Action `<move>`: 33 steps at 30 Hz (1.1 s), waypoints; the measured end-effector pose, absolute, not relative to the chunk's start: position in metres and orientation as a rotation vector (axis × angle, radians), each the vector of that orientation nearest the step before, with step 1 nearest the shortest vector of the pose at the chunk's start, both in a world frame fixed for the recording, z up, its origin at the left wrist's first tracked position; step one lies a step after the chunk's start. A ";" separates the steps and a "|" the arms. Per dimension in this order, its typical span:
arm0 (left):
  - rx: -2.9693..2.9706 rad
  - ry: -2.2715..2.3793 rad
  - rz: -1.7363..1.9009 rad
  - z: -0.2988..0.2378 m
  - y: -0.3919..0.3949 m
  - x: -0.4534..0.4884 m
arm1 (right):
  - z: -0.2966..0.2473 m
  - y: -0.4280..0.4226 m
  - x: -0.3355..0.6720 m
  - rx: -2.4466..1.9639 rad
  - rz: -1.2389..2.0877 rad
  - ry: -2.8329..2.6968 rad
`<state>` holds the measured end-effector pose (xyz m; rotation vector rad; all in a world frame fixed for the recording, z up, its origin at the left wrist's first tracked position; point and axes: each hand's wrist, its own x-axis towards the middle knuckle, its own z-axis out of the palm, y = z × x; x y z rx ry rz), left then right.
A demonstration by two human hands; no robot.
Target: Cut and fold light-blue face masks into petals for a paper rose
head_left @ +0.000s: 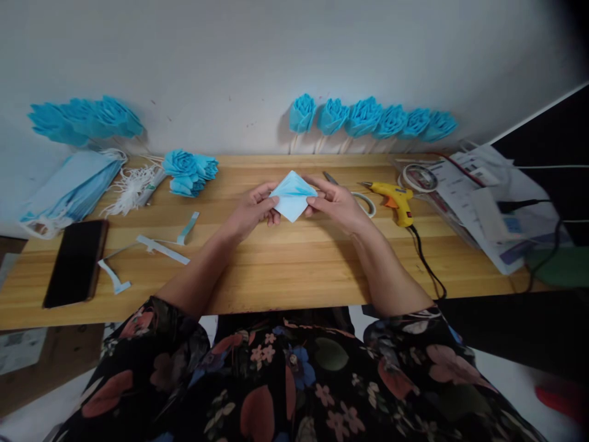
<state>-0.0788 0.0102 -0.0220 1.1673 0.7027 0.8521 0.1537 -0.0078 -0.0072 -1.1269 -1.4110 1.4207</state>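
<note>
Between my two hands is a light-blue folded square of face-mask fabric [293,197], turned so that it looks like a diamond, with a crease across its middle. My left hand [255,209] pinches its left corner, thumb in front and fingers behind. At the right corner, my right hand [335,205] grips it the same way. Just beyond my right hand lie scissors [329,178], partly hidden, and a white roll of tape [367,202]. Cut mask strips [163,248] are scattered on the table to the left of my left forearm.
On the wooden table [285,276], a phone [76,263], stacked blue masks [76,184] and white ear loops [133,187] are at left. Blue fabric flowers [363,116] lean on the wall; others [186,172] lie leftward. A yellow glue gun [393,199] and papers [488,202] occupy the right.
</note>
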 end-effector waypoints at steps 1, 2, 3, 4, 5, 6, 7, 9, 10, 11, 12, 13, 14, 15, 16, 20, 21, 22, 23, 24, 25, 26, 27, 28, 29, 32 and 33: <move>1.166 0.702 0.850 -0.022 0.010 -0.079 | -0.006 -0.008 0.154 -1.125 1.427 -1.403; 1.164 0.700 0.848 -0.022 0.010 -0.079 | -0.005 -0.008 0.153 -1.124 1.428 -1.402; 1.162 0.696 0.845 -0.022 0.011 -0.079 | -0.004 -0.009 0.153 -1.125 1.426 -1.403; 1.158 0.692 0.843 -0.022 0.011 -0.079 | -0.004 -0.009 0.153 -1.127 1.421 -1.405; 1.154 0.689 0.841 -0.022 0.011 -0.079 | -0.004 -0.009 0.153 -1.129 1.415 -1.406; 1.152 0.687 0.840 -0.022 0.011 -0.079 | -0.004 -0.009 0.153 -1.134 1.412 -1.406; 1.151 0.688 0.840 -0.022 0.011 -0.079 | -0.004 -0.009 0.153 -1.137 1.409 -1.405; 1.160 0.693 0.845 -0.022 0.011 -0.079 | -0.005 -0.009 0.153 -1.137 1.403 -1.403; 1.167 0.697 0.848 -0.023 0.011 -0.080 | -0.005 -0.009 0.153 -1.135 1.398 -1.402; 1.175 0.699 0.854 -0.024 0.011 -0.080 | -0.006 -0.009 0.153 -1.134 1.393 -1.401; 1.181 0.699 0.860 -0.025 0.011 -0.080 | -0.007 -0.009 0.153 -1.133 1.385 -1.398; 1.183 0.696 0.866 -0.026 0.011 -0.080 | -0.007 -0.008 0.153 -1.131 1.378 -1.396; 1.181 0.693 0.870 -0.026 0.012 -0.080 | -0.008 -0.008 0.153 -1.129 1.369 -1.394; 1.177 0.690 0.874 -0.027 0.012 -0.080 | -0.009 -0.008 0.153 -1.128 1.360 -1.394; 1.172 0.689 0.876 -0.027 0.012 -0.079 | -0.010 -0.008 0.153 -1.126 1.351 -1.395; 1.165 0.691 0.895 -0.025 0.011 -0.078 | -0.010 -0.007 0.154 -1.130 1.321 -1.429; 1.163 0.685 0.900 -0.025 0.010 -0.078 | -0.010 -0.008 0.154 -1.127 1.315 -1.448; 1.160 0.678 0.905 -0.024 0.010 -0.078 | -0.009 -0.008 0.154 -1.119 1.308 -1.468; 1.157 0.674 0.908 -0.024 0.010 -0.078 | -0.009 -0.008 0.154 -1.109 1.301 -1.487; 1.157 0.674 0.908 -0.024 0.009 -0.077 | -0.008 -0.009 0.154 -1.101 1.294 -1.505; 1.160 0.681 0.909 -0.024 0.009 -0.077 | -0.007 -0.009 0.154 -1.097 1.285 -1.522; 1.168 0.692 0.912 -0.024 0.009 -0.077 | -0.007 -0.010 0.154 -1.098 1.272 -1.540; 1.183 0.707 0.915 -0.024 0.009 -0.078 | -0.007 -0.010 0.154 -1.100 1.256 -1.561; 1.204 0.721 0.918 -0.024 0.009 -0.078 | -0.006 -0.010 0.155 -1.101 1.244 -1.589; 1.231 0.732 0.920 -0.024 0.010 -0.078 | -0.005 -0.010 0.155 -1.096 1.237 -1.623; 1.330 0.751 0.934 -0.021 0.010 -0.080 | 0.000 -0.012 0.158 -1.035 1.260 -1.723; 1.360 0.756 0.940 -0.020 0.009 -0.080 | 0.003 -0.013 0.159 -1.019 1.277 -1.737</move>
